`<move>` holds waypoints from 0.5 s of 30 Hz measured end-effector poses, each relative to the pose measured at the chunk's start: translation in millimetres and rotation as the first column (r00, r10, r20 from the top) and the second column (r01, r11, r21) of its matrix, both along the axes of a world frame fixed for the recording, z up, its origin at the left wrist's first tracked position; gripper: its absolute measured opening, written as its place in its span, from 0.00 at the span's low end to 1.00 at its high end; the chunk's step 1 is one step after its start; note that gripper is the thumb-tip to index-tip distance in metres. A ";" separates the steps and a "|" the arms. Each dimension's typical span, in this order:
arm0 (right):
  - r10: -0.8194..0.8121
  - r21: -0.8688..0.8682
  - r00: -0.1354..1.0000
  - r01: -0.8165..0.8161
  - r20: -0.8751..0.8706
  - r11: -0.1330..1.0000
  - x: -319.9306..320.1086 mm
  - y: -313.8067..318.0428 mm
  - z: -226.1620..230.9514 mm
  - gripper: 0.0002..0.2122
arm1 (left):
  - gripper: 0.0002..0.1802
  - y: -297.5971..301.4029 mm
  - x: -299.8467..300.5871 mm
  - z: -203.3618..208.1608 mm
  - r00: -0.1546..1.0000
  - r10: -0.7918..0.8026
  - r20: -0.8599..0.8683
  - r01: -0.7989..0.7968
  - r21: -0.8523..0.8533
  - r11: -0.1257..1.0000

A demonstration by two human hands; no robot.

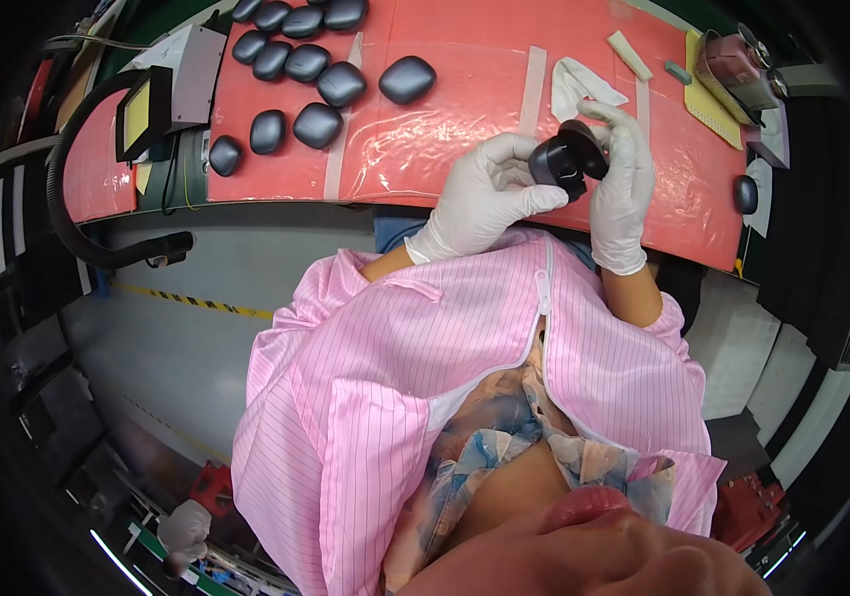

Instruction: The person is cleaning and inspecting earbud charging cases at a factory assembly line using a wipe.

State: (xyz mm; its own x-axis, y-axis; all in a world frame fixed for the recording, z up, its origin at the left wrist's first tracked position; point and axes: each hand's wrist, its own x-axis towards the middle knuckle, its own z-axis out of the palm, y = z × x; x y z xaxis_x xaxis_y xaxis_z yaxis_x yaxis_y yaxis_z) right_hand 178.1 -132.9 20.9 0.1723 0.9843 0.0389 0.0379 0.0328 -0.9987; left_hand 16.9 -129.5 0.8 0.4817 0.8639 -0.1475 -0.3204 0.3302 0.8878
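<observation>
A dark grey, glossy earbud charging case [554, 164] is held above the near edge of the red-covered table, its lid swung up. My left hand [480, 197], in a white glove, grips the case body between thumb and fingers. My right hand [625, 184], gloved too, curls round the lid from the right side. What lies inside the case cannot be made out. Several similar closed cases [319, 125] lie at the table's left, and one case [407, 79] sits apart from them, nearer the middle.
A white cloth [576, 83] lies beyond my right hand, beside a pale strip [630, 56]. Farther right are a yellow pad [708, 94], small containers [738, 68] and a dark rounded piece [746, 194]. At the left stand a grey box [195, 74] and a black flexible hose [60, 189].
</observation>
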 end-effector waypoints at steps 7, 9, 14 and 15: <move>0.108 0.148 0.898 -0.187 0.426 0.971 -2.0 18.9 -6.0 0.13 | 0.29 7.7 -28.9 5.4 0.936 -0.229 0.269 0.305 -0.289 0.907; -0.090 0.228 0.711 -0.100 0.697 0.968 10.8 48.9 -16.3 0.09 | 0.28 2.9 -57.4 8.3 0.961 -0.176 0.212 0.219 -0.204 0.954; -0.162 0.229 0.236 -0.293 0.958 0.928 22.9 65.9 -43.6 0.11 | 0.41 -27.3 -200.5 -56.2 0.966 -0.129 0.224 0.170 -0.173 0.970; -0.113 0.180 0.234 -0.289 0.966 0.940 29.8 65.7 -48.0 0.11 | 0.42 -37.1 -229.6 -78.5 0.987 0.078 0.143 -0.035 -0.281 0.959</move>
State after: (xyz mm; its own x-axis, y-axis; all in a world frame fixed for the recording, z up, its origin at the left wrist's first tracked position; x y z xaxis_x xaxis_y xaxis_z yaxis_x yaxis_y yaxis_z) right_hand 207.8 -67.2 -27.1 -0.2804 0.8933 0.3511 0.9263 0.3478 -0.1450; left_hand -212.7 -166.6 -77.7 0.4686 0.8258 -0.3138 -0.4692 0.5336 0.7036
